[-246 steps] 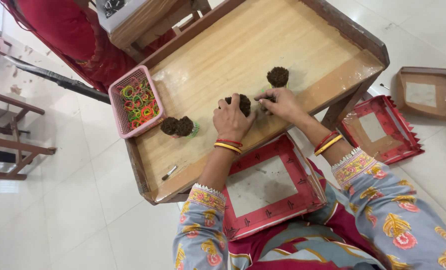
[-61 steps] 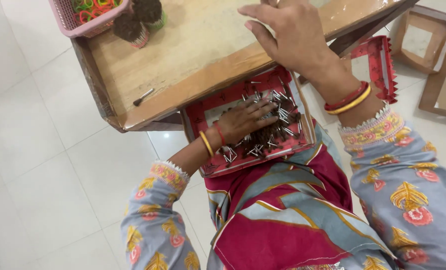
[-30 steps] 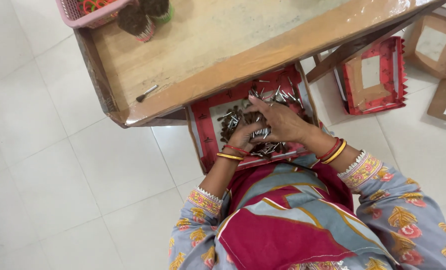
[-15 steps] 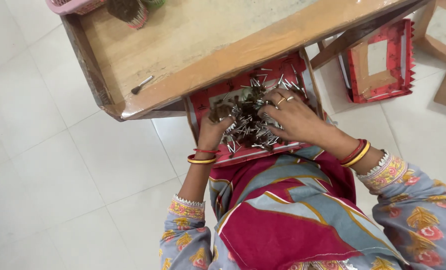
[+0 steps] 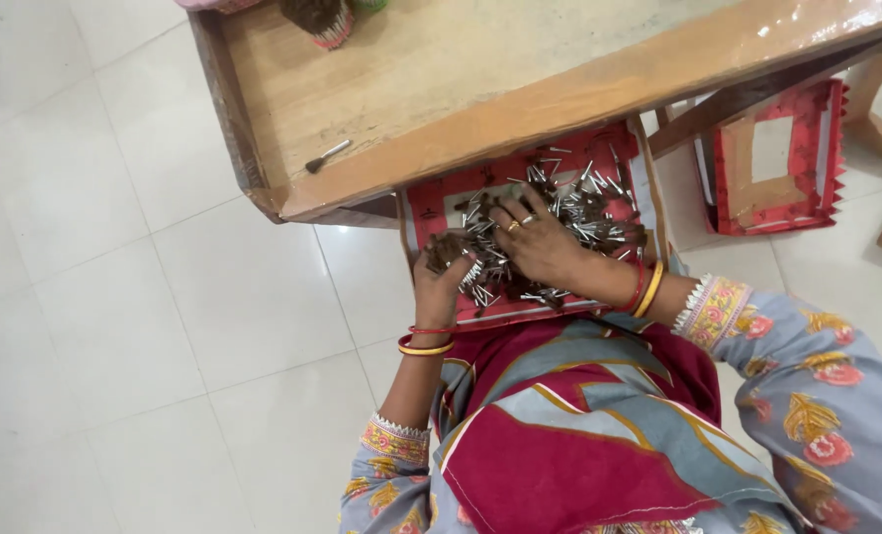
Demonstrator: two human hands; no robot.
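A red tray rests on my lap, half under the wooden table's near edge. It holds a loose heap of several thin brown sticks with silver ends. My left hand is at the tray's left side, curled around a small bunch of those sticks. My right hand lies palm down on the middle of the heap, fingers spread and touching the sticks.
The low wooden table with a raised rim stands in front of me; a single stick lies on it, and a tied brown bundle sits at its far edge. A second red tray lies on the white tiled floor at right.
Both hands left the table top and came down into the tray on my lap. The left hand has closed round a bunch of sticks; the right has spread over the heap.
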